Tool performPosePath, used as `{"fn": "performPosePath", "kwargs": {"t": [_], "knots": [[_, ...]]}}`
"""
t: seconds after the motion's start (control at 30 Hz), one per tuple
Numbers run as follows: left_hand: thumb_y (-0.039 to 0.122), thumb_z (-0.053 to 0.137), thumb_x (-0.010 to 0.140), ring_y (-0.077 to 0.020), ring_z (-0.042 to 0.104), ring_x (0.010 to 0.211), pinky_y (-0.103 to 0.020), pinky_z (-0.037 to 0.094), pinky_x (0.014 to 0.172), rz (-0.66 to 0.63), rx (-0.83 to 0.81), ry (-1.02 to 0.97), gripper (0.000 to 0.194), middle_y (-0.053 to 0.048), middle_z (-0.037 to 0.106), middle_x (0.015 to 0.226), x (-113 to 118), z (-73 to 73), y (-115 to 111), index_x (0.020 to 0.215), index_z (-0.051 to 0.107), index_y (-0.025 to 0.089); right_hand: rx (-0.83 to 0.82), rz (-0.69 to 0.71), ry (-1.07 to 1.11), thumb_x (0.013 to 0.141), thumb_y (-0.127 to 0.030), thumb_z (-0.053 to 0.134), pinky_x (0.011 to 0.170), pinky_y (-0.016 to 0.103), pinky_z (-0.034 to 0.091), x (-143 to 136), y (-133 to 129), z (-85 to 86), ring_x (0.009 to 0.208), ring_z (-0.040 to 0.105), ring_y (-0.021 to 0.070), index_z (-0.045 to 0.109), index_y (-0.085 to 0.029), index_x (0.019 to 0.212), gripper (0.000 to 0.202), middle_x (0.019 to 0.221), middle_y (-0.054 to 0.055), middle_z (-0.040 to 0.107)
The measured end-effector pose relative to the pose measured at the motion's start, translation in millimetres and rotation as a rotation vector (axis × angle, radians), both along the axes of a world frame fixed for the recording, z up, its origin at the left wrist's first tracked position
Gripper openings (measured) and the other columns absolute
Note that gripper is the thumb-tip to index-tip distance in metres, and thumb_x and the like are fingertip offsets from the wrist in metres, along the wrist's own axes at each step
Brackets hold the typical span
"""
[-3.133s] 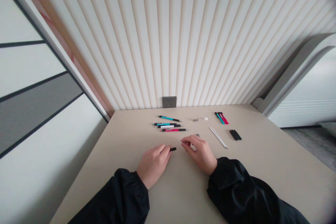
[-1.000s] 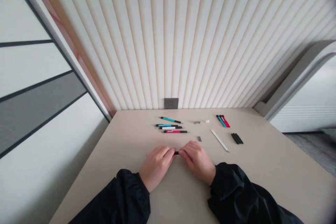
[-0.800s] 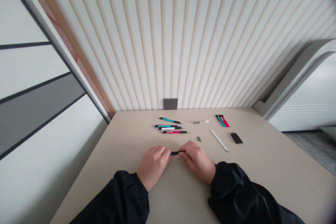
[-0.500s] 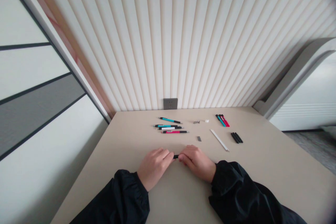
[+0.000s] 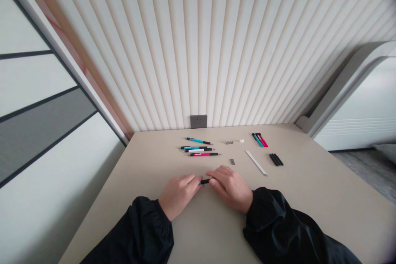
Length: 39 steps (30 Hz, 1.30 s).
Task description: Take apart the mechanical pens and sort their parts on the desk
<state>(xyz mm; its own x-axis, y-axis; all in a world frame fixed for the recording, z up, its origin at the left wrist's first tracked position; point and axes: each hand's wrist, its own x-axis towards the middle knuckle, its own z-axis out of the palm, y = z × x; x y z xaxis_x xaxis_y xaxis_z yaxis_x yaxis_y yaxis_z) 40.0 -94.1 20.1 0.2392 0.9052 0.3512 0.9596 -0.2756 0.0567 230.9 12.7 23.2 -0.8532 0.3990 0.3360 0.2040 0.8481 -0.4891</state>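
Observation:
A pen [image 5: 205, 181] with a black grip section and a sliver of blue barrel lies level between my two hands, just above the table or touching it. My left hand [image 5: 180, 193] is closed around the blue end and hides most of it. At the black end, my right hand [image 5: 231, 187] grips with thumb and fingers, its index finger reaching out above the pen. Beyond them rest finished-looking pens: a blue pen [image 5: 200, 141], a second blue pen [image 5: 192, 147], a white pen [image 5: 198, 150] and a pink-red pen [image 5: 204, 154].
On the beige table [image 5: 148, 169] lie small metal pieces [image 5: 229, 142], tiny white parts [image 5: 241, 141], a small grey piece [image 5: 232, 161], a thin white stick [image 5: 256, 162], coloured barrels [image 5: 260, 140] and black tubes [image 5: 276, 159]. A wall socket [image 5: 198, 121] sits behind.
My right hand's fingers have loosened and lifted a little on the black end. A bit of blue barrel now shows beside my left hand. The view has shifted slightly.

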Motion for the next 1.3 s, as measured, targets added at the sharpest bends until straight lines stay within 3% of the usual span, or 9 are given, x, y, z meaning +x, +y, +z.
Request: {"fn": "performPosePath", "kwargs": {"t": [0.1, 0.27, 0.4, 0.53, 0.7, 0.8, 1.0, 1.07, 1.3], "knots": [[0.026, 0.047, 0.096, -0.0144, 0.063, 0.066, -0.024, 0.046, 0.057, -0.008, 0.007, 0.028, 0.016, 0.0, 0.061, 0.074, -1.1, -1.1, -0.1, 0.103, 0.059, 0.019, -0.028, -0.024, 0.007, 0.096, -0.027, 0.044, 0.074, 0.03, 0.043, -0.7, -0.4, -2.8, 0.076, 0.054, 0.0165, 0.06, -0.02, 0.088, 0.019, 0.078, 0.003, 0.061], [0.024, 0.046, 0.095, -0.0148, 0.063, 0.067, -0.025, 0.045, 0.057, 0.0, -0.015, 0.05, 0.014, 0.0, 0.061, 0.076, -1.3, -1.7, 0.3, 0.102, 0.058, 0.02, -0.079, -0.024, 0.022, 0.089, -0.032, 0.056, 0.079, 0.031, 0.045, -1.0, -0.9, -6.2, 0.084, 0.055, 0.0179, 0.054, -0.021, 0.106, 0.021, 0.092, 0.005, 0.061], [0.025, 0.046, 0.096, -0.0145, 0.062, 0.066, -0.024, 0.044, 0.056, -0.007, -0.019, 0.053, 0.014, 0.0, 0.059, 0.073, 0.3, -0.3, 0.2, 0.099, 0.059, 0.02, -0.093, -0.001, 0.01, 0.096, -0.027, 0.043, 0.078, 0.03, 0.044, -1.4, -2.0, -8.8, 0.081, 0.056, 0.0166, 0.057, -0.021, 0.092, 0.016, 0.086, 0.004, 0.061], [0.024, 0.045, 0.096, -0.0142, 0.061, 0.063, -0.024, 0.043, 0.054, 0.007, -0.019, 0.041, 0.015, 0.001, 0.059, 0.073, 1.7, 1.0, 0.1, 0.097, 0.059, 0.02, -0.13, -0.03, 0.029, 0.089, -0.033, 0.057, 0.079, 0.03, 0.045, -0.9, -4.6, -8.9, 0.085, 0.057, 0.0172, 0.051, -0.021, 0.114, 0.028, 0.097, 0.005, 0.062], [0.026, 0.047, 0.095, -0.0156, 0.062, 0.066, -0.025, 0.044, 0.055, -0.001, -0.029, 0.06, 0.014, 0.0, 0.06, 0.073, 3.0, 2.0, 0.1, 0.097, 0.059, 0.019, -0.173, -0.076, -0.027, 0.094, -0.029, 0.047, 0.07, 0.027, 0.044, -1.7, -6.7, -7.4, 0.075, 0.057, 0.0156, 0.056, -0.021, 0.097, 0.013, 0.083, 0.003, 0.061], [0.024, 0.047, 0.095, -0.0158, 0.062, 0.065, -0.026, 0.043, 0.055, 0.018, -0.036, 0.062, 0.013, 0.0, 0.06, 0.074, 3.1, 2.2, 0.0, 0.097, 0.059, 0.019, -0.204, -0.08, -0.019, 0.088, -0.033, 0.057, 0.068, 0.027, 0.045, -1.8, -8.1, -6.7, 0.075, 0.056, 0.016, 0.051, -0.02, 0.111, 0.027, 0.086, 0.003, 0.061], [0.025, 0.047, 0.095, -0.0148, 0.061, 0.065, -0.025, 0.043, 0.055, 0.008, -0.04, 0.052, 0.014, 0.0, 0.058, 0.072, 3.3, 0.8, -0.6, 0.092, 0.059, 0.019, -0.216, -0.079, -0.001, 0.092, -0.029, 0.049, 0.07, 0.027, 0.046, -1.4, -8.5, -8.4, 0.077, 0.058, 0.0159, 0.055, -0.022, 0.103, 0.014, 0.086, 0.003, 0.062], [0.023, 0.047, 0.095, -0.0153, 0.061, 0.066, -0.026, 0.043, 0.055, 0.02, -0.055, 0.053, 0.012, 0.0, 0.059, 0.074, 3.4, 0.2, -0.6, 0.095, 0.059, 0.019, -0.243, -0.081, 0.003, 0.088, -0.031, 0.057, 0.069, 0.027, 0.046, -1.5, -8.5, -9.7, 0.077, 0.059, 0.0161, 0.05, -0.022, 0.115, 0.03, 0.089, 0.003, 0.062], [0.026, 0.048, 0.095, -0.0165, 0.062, 0.068, -0.027, 0.043, 0.057, 0.014, -0.094, 0.082, 0.012, 0.0, 0.06, 0.075, 4.7, -0.3, -0.7, 0.094, 0.058, 0.02, -0.283, -0.087, 0.036, 0.092, -0.025, 0.048, 0.067, 0.025, 0.046, -3.2, -9.3, -7.8, 0.072, 0.056, 0.0134, 0.053, -0.021, 0.109, 0.018, 0.091, 0.003, 0.063]]}}
